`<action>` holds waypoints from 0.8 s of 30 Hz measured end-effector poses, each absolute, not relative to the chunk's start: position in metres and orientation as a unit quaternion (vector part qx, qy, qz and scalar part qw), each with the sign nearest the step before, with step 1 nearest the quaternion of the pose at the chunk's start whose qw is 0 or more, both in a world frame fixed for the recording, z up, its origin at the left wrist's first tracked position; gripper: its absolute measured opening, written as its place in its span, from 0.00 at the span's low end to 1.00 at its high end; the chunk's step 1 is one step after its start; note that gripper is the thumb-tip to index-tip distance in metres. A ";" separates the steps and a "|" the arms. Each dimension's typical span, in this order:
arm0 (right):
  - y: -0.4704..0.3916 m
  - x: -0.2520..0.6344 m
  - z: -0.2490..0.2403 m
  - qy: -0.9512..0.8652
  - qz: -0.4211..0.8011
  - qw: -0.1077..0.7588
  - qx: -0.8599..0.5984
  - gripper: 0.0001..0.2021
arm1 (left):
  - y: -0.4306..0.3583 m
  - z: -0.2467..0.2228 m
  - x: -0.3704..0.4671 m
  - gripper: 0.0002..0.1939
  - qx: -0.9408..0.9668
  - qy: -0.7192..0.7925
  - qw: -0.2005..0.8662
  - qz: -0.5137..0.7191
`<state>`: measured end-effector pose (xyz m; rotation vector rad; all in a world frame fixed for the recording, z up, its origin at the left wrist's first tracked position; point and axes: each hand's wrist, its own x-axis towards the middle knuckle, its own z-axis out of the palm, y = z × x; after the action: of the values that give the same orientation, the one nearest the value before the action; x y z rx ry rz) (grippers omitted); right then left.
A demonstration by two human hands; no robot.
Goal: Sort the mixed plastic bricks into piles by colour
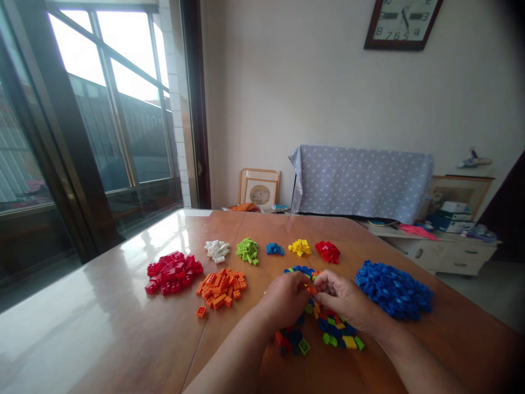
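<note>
Behind your glossy worktop (135,328) hangs a wall clock (404,22), its top cut off. Your right hand (346,301) has its fingers pinched around a half-hidden orange brick (311,289) — above the mixed bricks (328,324), partly covered. Your left hand (287,300) meets it, fingertips obscured — I can't tell their opening or hold.

The table (123,295) is finished in wood polished to a gloss (the daylight is mirrored in it). The mixed pieces (350,342), orange bricks (221,287) and blue pieces (391,290) are moulded in smooth plastic. Matt cloth (363,180) is draped against a matt wall (287,82); the clock frame (394,46) is made, perhaps, of varnished wood.
</note>
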<state>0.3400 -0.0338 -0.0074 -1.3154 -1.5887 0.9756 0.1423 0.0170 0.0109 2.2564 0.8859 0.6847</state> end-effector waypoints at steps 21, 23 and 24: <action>-0.034 0.342 -0.010 -0.646 0.267 0.420 -0.579 0.15 | 0.028 0.032 0.100 0.12 0.783 0.584 0.006 0.213; -0.034 0.342 -0.008 -0.654 0.249 0.416 -0.581 0.15 | 0.033 0.033 0.090 0.12 0.758 0.615 -0.018 0.216; -0.034 0.342 -0.007 -0.656 0.246 0.415 -0.580 0.14 | 0.035 0.032 0.085 0.12 0.743 0.632 -0.028 0.218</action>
<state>0.3423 -0.0341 -0.0070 -1.4570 -1.6483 0.6181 0.0849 0.0349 0.0324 2.3785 2.0209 0.6977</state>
